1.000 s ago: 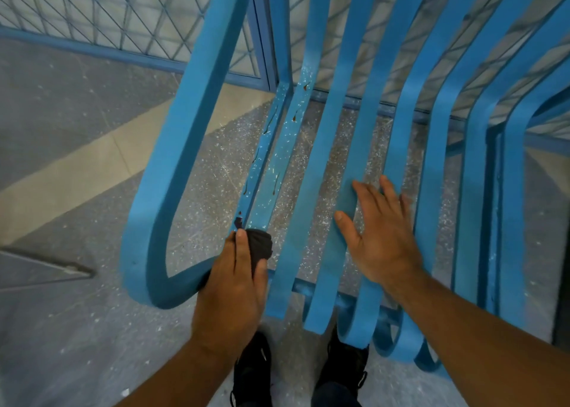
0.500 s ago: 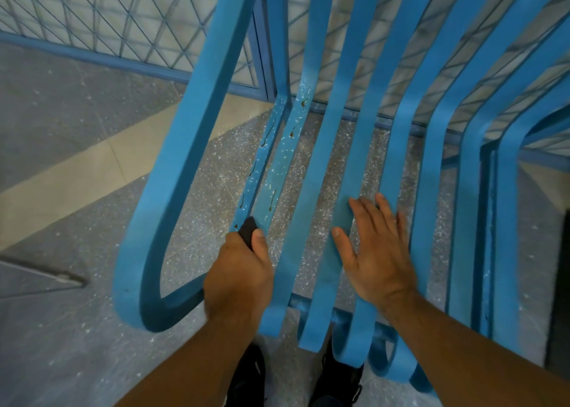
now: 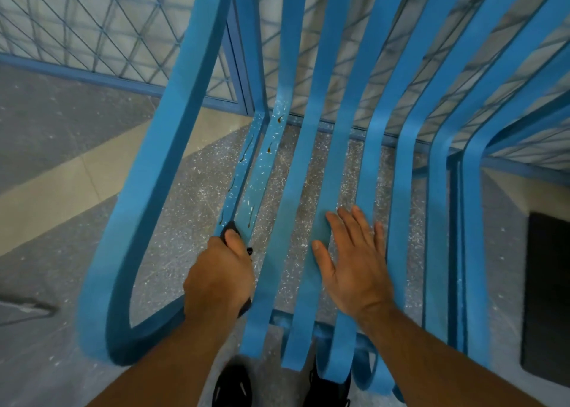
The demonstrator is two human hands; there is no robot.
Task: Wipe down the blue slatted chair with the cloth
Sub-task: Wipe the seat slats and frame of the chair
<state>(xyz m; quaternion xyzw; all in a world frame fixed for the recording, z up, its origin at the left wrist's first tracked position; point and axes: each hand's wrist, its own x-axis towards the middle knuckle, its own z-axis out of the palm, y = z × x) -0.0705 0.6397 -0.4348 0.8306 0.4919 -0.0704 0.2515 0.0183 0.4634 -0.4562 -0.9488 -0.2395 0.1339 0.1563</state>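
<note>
The blue slatted chair fills the view, its long slats running away from me and its looped armrest on the left. My left hand grips a dark cloth around the leftmost seat slat, which carries brown drips and white specks. Only the cloth's tip shows beyond my fingers. My right hand rests flat with straight, spread fingers on two middle slats.
Speckled grey floor with a beige stripe lies under the chair. A blue-framed wire mesh fence stands behind it. A dark mat lies at the right edge. My black shoes show below the seat's front.
My left hand has slid the cloth farther up the leftmost slat, curling around it so less cloth shows. My right hand has stayed on the middle slats.
</note>
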